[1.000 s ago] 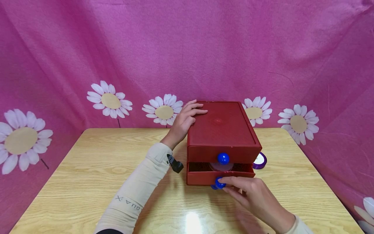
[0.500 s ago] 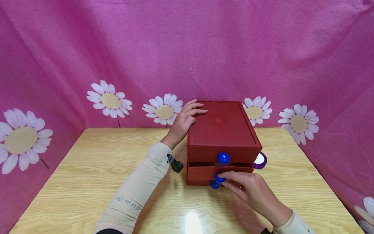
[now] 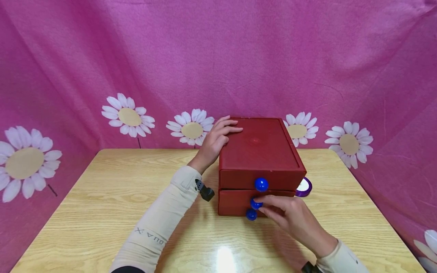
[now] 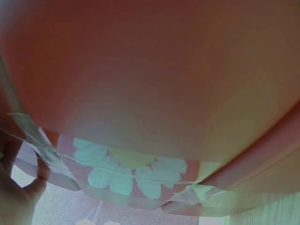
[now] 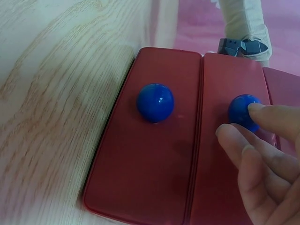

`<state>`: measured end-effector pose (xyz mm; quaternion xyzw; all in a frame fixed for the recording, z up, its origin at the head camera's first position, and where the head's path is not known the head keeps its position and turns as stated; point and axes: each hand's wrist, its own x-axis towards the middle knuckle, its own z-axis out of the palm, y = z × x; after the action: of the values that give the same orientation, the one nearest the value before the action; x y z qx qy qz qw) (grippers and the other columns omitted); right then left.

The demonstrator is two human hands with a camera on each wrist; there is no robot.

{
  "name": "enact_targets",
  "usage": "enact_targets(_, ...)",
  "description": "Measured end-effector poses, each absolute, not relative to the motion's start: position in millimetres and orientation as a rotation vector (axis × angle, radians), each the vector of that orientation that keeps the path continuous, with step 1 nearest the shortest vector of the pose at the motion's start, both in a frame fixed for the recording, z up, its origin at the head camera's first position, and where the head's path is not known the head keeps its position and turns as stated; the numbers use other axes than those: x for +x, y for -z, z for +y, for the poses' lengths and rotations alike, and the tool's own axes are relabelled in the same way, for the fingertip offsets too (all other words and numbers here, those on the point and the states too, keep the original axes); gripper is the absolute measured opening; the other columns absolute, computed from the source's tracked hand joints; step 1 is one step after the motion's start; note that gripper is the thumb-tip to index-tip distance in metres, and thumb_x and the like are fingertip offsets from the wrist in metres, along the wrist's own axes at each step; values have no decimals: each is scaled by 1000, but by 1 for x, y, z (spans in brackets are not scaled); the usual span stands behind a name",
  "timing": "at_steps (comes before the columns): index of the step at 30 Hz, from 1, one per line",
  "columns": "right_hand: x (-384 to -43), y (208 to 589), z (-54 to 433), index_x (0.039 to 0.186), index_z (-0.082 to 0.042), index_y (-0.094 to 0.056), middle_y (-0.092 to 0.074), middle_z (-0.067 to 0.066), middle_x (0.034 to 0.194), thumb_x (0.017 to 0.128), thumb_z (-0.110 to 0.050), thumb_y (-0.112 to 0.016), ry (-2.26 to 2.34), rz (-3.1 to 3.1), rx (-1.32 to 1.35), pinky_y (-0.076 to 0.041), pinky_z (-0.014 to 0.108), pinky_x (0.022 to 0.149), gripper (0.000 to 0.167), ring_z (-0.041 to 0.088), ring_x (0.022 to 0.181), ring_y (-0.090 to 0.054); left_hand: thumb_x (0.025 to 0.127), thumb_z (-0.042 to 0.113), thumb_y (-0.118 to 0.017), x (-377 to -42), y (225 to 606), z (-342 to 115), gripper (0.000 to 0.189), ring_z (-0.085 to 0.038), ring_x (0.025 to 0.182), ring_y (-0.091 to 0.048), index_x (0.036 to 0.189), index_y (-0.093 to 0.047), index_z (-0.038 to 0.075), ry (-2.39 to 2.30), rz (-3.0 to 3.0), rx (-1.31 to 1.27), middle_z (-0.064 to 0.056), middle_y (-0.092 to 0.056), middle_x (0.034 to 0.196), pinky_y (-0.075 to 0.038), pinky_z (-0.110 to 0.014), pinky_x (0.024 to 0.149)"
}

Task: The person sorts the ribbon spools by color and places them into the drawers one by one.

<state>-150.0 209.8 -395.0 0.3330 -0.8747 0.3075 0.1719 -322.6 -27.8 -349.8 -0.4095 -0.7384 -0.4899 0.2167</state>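
A red drawer cabinet [image 3: 259, 146] with blue round knobs stands on the table. My left hand [image 3: 212, 146] rests on its upper left edge, fingers spread over the top. In the left wrist view, the cabinet's blurred red side [image 4: 154, 70] fills most of the frame, and part of the hand [image 4: 18, 197] shows at lower left. My right hand [image 3: 297, 214] pinches the middle drawer's knob [image 5: 240, 111] between thumb and finger. That drawer looks nearly closed, with a thin dark gap above its front. The top knob [image 3: 261, 184] and bottom knob [image 5: 155, 102] are untouched.
A round purple-rimmed thing with a white middle [image 3: 308, 188] lies right of the cabinet, partly hidden behind it. The wooden table [image 3: 136, 182] ends at a pink cloth [image 3: 205, 57] printed with daisies, which hangs at the back and sides.
The middle drawer has slid inward with my right hand on its knob; its gap has narrowed to a line, hiding the clear round thing seen inside. My left hand has stayed put.
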Motion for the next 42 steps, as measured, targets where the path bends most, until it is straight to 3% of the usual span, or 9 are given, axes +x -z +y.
enact_targets(4,-151,395,210,110,-30,-72,-69,-17,107,78,-7,-77,-902,-2504,928,-56,30,80,39,5,92,-67,84,8,-33,-321,349,-28,50,-15,140,-27,119,-68,5,1362,-2059,-1126,-13,-52,136,-19,-37,115)
enact_targets(22,-153,398,210,111,-30,-72,-68,-17,108,79,-8,-76,-926,-2493,913,-56,30,79,39,7,94,-66,85,8,-34,-321,349,-28,49,-23,140,-28,120,-68,5,1377,-2064,-1125,-13,-51,137,-19,-37,115)
enact_targets(30,-153,398,210,112,-28,-72,-69,-15,109,78,-6,-76,-949,-2500,914,-56,30,80,40,8,95,-66,84,8,-34,-322,349,-28,49,-15,140,-27,120,-68,6,1370,-2059,-1129,-12,-52,137,-19,-37,115)
enact_targets(38,-147,399,214,118,-24,-71,-70,-11,111,83,-9,-72,-1029,-2523,995,-53,23,81,38,6,93,-68,85,1,-36,-321,350,-28,47,-25,140,-28,120,-67,2,1389,-2042,-1143,-16,-51,137,-17,-41,116)
enact_targets(42,-142,402,216,117,-19,-71,-72,-5,107,87,-11,-68,-1109,-2537,1036,-56,23,70,31,5,83,-68,84,-5,-36,-311,340,-28,45,-33,139,-27,118,-66,-5,1428,-2044,-1143,-23,-50,136,-16,-46,116)
